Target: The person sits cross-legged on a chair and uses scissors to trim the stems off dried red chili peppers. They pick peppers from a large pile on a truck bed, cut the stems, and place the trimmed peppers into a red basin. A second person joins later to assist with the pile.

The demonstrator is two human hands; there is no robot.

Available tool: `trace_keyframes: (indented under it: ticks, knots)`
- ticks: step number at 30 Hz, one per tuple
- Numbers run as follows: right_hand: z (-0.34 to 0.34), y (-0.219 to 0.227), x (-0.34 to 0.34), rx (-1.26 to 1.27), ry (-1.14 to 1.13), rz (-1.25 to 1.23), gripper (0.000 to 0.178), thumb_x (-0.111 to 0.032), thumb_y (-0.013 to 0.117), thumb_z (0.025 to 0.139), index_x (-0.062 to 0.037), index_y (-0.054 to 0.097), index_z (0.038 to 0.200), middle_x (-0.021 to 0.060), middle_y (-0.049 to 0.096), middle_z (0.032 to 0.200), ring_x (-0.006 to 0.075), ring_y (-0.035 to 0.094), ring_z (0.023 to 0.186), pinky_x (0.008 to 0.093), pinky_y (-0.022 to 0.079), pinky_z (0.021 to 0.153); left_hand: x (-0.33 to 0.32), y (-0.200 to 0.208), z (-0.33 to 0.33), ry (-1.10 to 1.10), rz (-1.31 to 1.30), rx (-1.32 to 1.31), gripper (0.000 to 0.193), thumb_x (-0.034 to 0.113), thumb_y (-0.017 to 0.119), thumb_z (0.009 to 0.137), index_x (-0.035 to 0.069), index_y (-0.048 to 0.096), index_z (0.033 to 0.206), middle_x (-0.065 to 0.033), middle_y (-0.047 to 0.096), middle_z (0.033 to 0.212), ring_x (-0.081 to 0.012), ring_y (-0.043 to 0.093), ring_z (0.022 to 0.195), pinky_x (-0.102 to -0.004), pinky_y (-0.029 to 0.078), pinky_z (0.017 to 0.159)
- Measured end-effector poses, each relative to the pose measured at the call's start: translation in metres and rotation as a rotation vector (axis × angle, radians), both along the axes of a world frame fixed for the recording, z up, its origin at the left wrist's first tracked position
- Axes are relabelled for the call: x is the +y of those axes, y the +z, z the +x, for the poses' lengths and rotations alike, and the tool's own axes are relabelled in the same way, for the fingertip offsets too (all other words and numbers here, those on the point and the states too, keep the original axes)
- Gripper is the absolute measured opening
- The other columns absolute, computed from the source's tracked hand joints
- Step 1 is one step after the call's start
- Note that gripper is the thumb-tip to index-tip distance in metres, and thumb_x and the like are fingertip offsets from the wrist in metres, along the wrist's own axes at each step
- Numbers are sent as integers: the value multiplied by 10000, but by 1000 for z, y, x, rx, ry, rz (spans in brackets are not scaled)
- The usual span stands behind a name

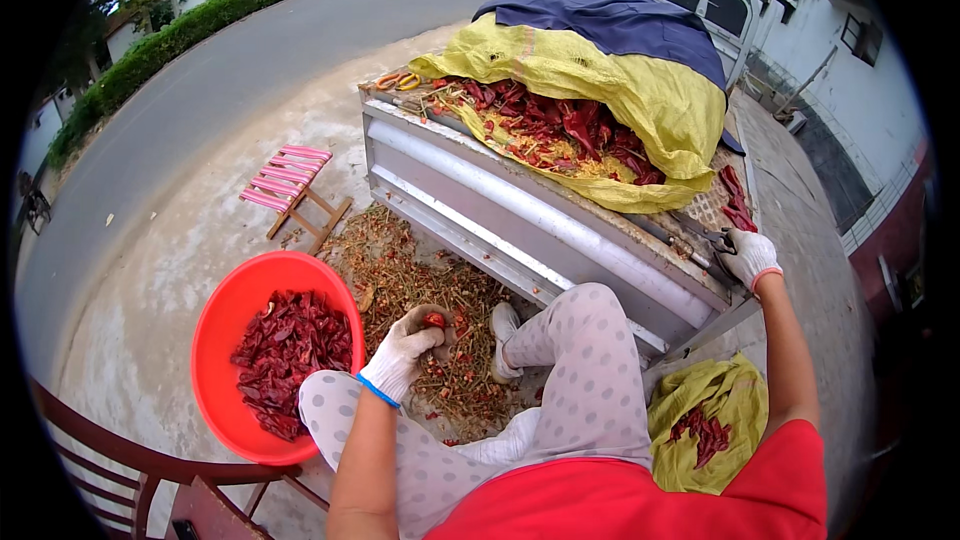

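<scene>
My left hand [402,348], in a white knit glove with a blue cuff, is closed around a dried red chili pepper [434,320] above the littered ground between my knees. At the right end of the truck bed, my right hand [752,256], gloved in white with a red cuff, is closed on a dark scissors-like tool [716,238]; its fingers partly hide it. Just beyond that hand lie a few long red chilies [735,202]. A yellow woven sack [640,90] on the bed opens toward me, showing a heap of dried chilies [575,125].
Left of my knee stands a red plastic basin [212,340] holding chilies. A striped folding stool [288,178] is beyond it. Stems and scraps [375,250] cover the ground. Orange-handled scissors [398,81] rest on the bed's left corner. Another yellow sack [742,405] with chilies lies at right.
</scene>
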State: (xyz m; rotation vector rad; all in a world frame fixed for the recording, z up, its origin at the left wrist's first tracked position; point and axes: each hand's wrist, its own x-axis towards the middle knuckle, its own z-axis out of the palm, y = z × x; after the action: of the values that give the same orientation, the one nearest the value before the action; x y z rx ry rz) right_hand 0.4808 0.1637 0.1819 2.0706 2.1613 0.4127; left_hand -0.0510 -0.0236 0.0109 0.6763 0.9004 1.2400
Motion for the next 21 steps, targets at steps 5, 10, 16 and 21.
trace_keyframes:
  ticks: [5, 10, 16, 21]
  knots:
    - [-25, 12, 17, 109, 97, 43, 291, -287, 657, 824, -48, 693, 985, 230, 684, 927, 395, 655, 908, 467, 510, 814, -6, -1, -9, 60, 26, -85, 388, 97, 690, 811, 41, 555, 1171, -77, 644, 941, -198, 652, 727, -328, 561, 706]
    - [-155, 23, 27, 627, 391, 91, 232, -196, 633, 853, -5, 687, 973, 214, 693, 922, 377, 665, 881, 412, 506, 786, -10, -21, -22, 242, -4, -252, 150, 80, 663, 872, 69, 617, 1014, -63, 650, 826, -177, 649, 704, -333, 563, 656]
    - [-210, -25, 112, 635, 406, 203, 388, -186, 656, 832, 3, 597, 1166, 242, 653, 1105, 404, 618, 1034, 423, 480, 890, 4, -48, -55, 600, 160, -727, 169, 140, 593, 955, 55, 582, 1102, -82, 654, 847, -191, 606, 657, -327, 518, 594]
    - [-233, -48, 170, 482, 281, 178, 502, -185, 661, 827, 10, 549, 1276, 268, 622, 1211, 432, 580, 1131, 447, 464, 952, -20, -53, -113, 1056, 395, -1080, 284, 385, 526, 994, 111, 572, 1054, -119, 692, 1005, -284, 671, 799, -454, 545, 730]
